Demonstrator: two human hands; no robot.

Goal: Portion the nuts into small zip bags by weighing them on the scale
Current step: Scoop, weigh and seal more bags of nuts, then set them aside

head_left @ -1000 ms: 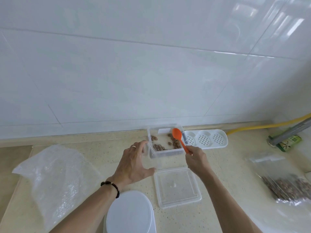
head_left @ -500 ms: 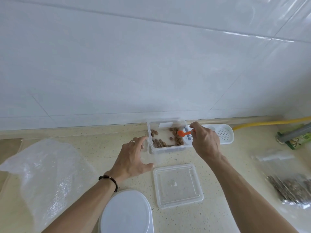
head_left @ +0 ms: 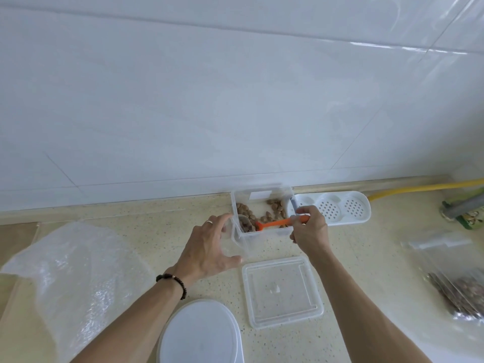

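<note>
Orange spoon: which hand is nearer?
Right. The right hand grips the orange spoon by its handle, bowl down among the nuts in the clear container. The left hand is apart from it, holding a small clear bag at the container's left end.

Glossy white tiled wall [head_left: 235, 100], speckled counter [head_left: 146, 226]

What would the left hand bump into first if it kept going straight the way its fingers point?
Probably the clear nut container. The left hand holds a small clear bag right at the container's left wall, fingers aimed toward it; the nuts lie just beyond. Depth is hard to judge here.
</note>
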